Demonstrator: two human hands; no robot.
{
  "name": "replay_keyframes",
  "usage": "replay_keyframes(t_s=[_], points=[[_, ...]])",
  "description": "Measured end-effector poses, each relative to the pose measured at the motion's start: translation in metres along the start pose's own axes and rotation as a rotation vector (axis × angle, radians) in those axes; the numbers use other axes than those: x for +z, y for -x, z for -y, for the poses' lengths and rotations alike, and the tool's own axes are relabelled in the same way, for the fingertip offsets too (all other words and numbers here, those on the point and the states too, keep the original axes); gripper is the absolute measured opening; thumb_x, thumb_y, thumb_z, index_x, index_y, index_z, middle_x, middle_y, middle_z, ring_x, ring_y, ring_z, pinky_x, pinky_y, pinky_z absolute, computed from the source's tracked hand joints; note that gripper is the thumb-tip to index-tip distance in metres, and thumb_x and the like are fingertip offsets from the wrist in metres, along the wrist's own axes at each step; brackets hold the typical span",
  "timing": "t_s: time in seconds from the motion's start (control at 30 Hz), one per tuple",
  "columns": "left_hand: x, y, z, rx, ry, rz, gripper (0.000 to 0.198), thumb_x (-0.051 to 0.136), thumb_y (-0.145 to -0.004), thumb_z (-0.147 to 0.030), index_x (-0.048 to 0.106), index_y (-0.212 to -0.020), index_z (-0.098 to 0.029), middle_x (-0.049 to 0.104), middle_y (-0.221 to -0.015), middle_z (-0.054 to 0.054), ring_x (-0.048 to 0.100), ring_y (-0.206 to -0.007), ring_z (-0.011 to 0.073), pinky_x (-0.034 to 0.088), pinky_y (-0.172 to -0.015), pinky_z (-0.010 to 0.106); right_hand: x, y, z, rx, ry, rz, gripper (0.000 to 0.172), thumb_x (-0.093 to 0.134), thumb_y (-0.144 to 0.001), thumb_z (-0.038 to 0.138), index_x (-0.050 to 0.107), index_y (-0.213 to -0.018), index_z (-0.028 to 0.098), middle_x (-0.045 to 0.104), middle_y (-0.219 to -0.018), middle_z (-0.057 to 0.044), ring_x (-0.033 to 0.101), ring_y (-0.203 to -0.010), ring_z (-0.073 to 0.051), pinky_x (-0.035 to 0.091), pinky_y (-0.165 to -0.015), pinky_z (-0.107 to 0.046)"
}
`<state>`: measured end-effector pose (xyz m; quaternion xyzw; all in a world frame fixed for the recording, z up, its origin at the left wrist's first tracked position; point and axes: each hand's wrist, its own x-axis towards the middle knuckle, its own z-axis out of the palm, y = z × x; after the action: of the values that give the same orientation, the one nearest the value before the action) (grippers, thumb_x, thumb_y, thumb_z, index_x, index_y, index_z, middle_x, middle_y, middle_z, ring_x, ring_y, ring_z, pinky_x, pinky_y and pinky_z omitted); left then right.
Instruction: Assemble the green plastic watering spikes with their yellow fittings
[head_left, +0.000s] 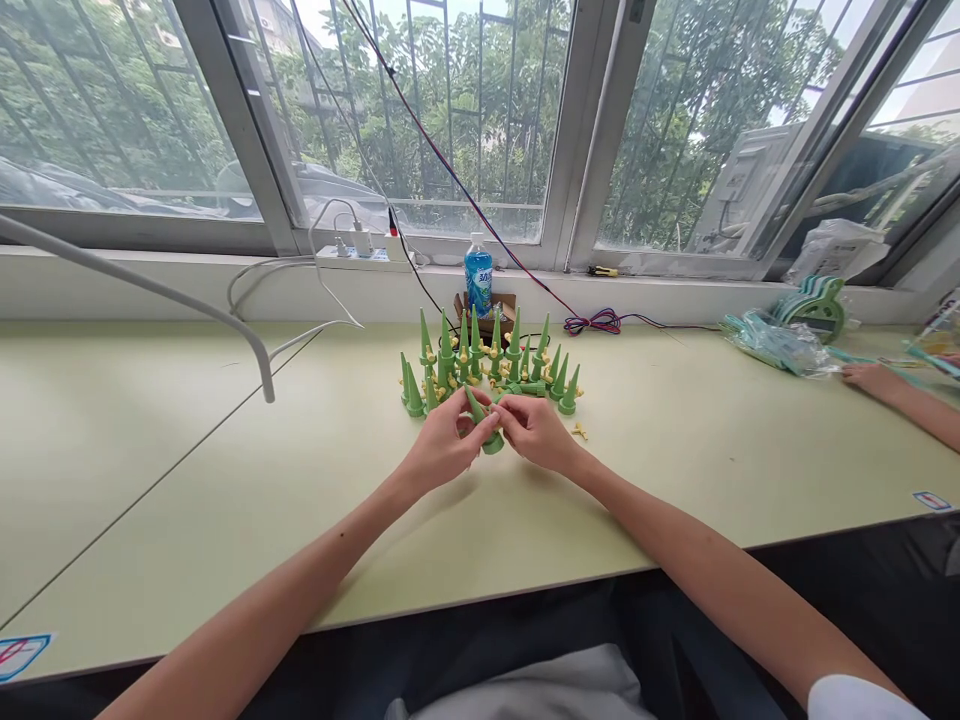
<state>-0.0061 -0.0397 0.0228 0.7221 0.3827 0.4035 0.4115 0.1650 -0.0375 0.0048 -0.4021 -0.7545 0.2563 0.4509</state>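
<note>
Near the middle of the table, my left hand (448,440) is closed around a green cone (491,440), which leans with its tip up and to the left. My right hand (536,430) meets it from the right, its fingers pinched at the cone's side; what they hold is too small to make out. Just beyond both hands stand several upright green cones (568,392) with small yellow pieces on and between them. A loose yellow piece (580,431) lies on the table to the right of my right hand.
A blue bottle (478,275) and a brown box (506,303) stand behind the cones. Coiled cable (592,322) lies by the sill. At right are plastic-wrapped green parts (784,345) and another person's hand (874,380). A grey tube (187,300) crosses the left.
</note>
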Motion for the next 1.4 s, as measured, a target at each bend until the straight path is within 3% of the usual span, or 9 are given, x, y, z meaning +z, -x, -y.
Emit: replay_keyframes(t_s=[0.2,0.37,0.7,0.93,1.17,1.4], points=[[-0.002,0.0,-0.005,-0.007,-0.019,0.015,0.031,0.061,-0.084,-0.049,0.055,-0.09,-0.019,0.058,-0.073,0.0,0.054,-0.05,0.0096,0.04,-0.042,0.022,0.0,0.0,0.0,0.004,0.001,0.017,0.038,0.043,-0.095,0.043,0.044,-0.065,0.019,0.045,-0.054,0.003,0.037,-0.049,-0.01,0.027,-0.049,-0.025],[-0.001,0.0,-0.003,0.009,-0.006,0.016,0.032,0.063,-0.082,-0.049,0.055,-0.091,-0.019,0.06,-0.082,0.002,0.057,-0.055,0.0103,0.041,-0.041,0.021,0.001,0.0,0.0,0.002,-0.011,0.007,0.038,0.042,-0.095,0.043,0.044,-0.065,0.02,0.044,-0.053,0.003,0.036,-0.049,-0.01,0.026,-0.049,-0.025],[-0.002,-0.001,0.003,0.046,-0.01,0.037,0.03,0.06,-0.085,-0.049,0.052,-0.094,-0.021,0.054,-0.069,-0.002,0.052,-0.051,0.0101,0.042,-0.041,0.021,-0.001,0.0,0.001,0.033,-0.052,0.031,0.04,0.042,-0.094,0.048,0.045,-0.066,0.02,0.043,-0.051,0.003,0.037,-0.047,-0.01,0.029,-0.049,-0.025],[-0.003,-0.002,0.005,0.15,-0.13,0.068,0.02,0.052,-0.091,-0.04,0.051,-0.097,-0.02,0.059,-0.082,0.001,0.051,-0.057,0.009,0.044,-0.049,0.022,0.0,-0.001,-0.004,0.055,-0.085,0.038,0.037,0.045,-0.094,0.043,0.045,-0.065,0.019,0.043,-0.051,0.004,0.036,-0.046,-0.008,0.028,-0.048,-0.024],[-0.001,-0.003,0.01,0.202,-0.262,0.06,0.025,0.045,-0.095,-0.038,0.05,-0.113,-0.02,0.06,-0.086,0.003,0.054,-0.062,0.0111,0.047,-0.055,0.024,-0.001,-0.003,-0.004,0.099,-0.105,0.03,0.036,0.046,-0.092,0.041,0.045,-0.063,0.019,0.042,-0.048,0.005,0.036,-0.045,-0.008,0.027,-0.047,-0.023],[0.001,-0.002,0.016,0.39,-0.421,0.023,0.027,0.044,-0.097,-0.031,0.051,-0.122,-0.024,0.052,-0.117,0.009,0.055,-0.07,0.0104,0.051,-0.066,0.028,0.0,-0.004,-0.006,0.164,-0.107,0.013,0.039,0.048,-0.09,0.04,0.043,-0.058,0.019,0.041,-0.044,0.005,0.036,-0.041,-0.008,0.026,-0.043,-0.023]])
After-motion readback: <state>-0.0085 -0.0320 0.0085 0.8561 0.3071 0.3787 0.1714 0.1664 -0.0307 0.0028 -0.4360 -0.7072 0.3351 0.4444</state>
